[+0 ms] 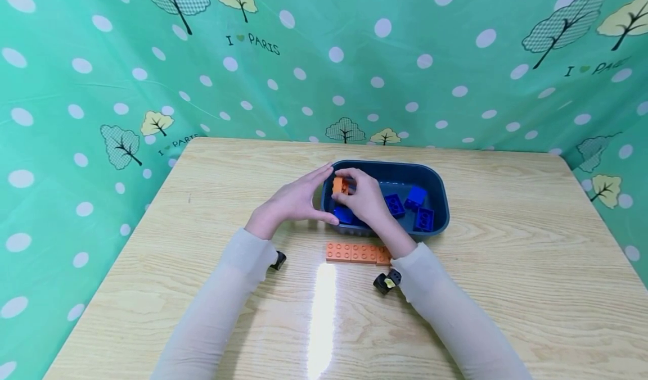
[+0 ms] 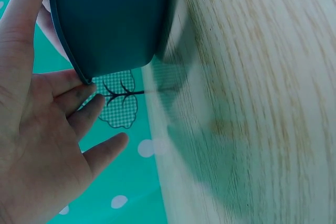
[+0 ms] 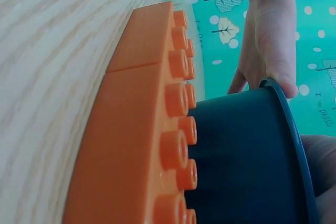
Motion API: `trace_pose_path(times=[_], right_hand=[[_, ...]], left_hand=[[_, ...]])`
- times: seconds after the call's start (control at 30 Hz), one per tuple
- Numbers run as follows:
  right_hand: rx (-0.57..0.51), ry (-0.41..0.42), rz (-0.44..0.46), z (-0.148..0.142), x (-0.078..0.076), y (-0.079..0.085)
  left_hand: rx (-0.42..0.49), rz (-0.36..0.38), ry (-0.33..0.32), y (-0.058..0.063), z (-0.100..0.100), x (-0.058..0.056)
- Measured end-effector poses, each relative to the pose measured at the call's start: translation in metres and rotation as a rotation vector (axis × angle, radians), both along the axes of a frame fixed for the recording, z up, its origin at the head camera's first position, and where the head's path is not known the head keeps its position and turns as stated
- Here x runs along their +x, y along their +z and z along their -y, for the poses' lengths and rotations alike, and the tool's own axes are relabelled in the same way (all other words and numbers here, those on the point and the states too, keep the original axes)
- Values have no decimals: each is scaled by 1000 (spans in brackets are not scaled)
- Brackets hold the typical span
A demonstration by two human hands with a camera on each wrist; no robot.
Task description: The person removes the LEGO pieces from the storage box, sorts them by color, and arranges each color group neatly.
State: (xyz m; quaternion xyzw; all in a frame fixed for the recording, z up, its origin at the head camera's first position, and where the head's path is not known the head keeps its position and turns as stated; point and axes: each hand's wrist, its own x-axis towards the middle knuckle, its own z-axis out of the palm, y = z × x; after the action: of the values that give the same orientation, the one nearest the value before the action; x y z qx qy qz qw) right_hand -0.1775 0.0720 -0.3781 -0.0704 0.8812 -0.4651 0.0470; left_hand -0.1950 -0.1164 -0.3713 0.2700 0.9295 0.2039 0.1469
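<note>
Pinching orange brick (image 1: 338, 185) w/ R hand (image 1: 365, 199), fingers bent, over tub (image 1: 395, 171); L hand (image 1: 297, 200) spread, touching tub.

Wearing Pale Grey and Black

A plain, long, pale grey left sleeve (image 1: 212, 307) is matching the right sleeve (image 1: 450, 307). A small black left camera (image 1: 278, 260) is showing beside one, while a black right camera (image 1: 382, 284) is bearing a yellow patch (image 1: 389, 283).
</note>
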Motion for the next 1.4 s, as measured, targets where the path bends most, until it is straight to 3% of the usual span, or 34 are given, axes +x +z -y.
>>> trace_pose_path(times=[0.63, 0.8, 1.0, 1.4], right_hand=[[-201, -5, 50, -24, 9, 0], [-239, -35, 59, -30, 13, 5], [-311, -11, 76, -39, 19, 10], [-356, 13, 99, -61, 30, 15]], left_hand=[[-5, 16, 20, 0, 1, -1], [-4, 16, 19, 0, 1, 0], [1, 7, 16, -1, 0, 0], [5, 0, 16, -1, 0, 0]])
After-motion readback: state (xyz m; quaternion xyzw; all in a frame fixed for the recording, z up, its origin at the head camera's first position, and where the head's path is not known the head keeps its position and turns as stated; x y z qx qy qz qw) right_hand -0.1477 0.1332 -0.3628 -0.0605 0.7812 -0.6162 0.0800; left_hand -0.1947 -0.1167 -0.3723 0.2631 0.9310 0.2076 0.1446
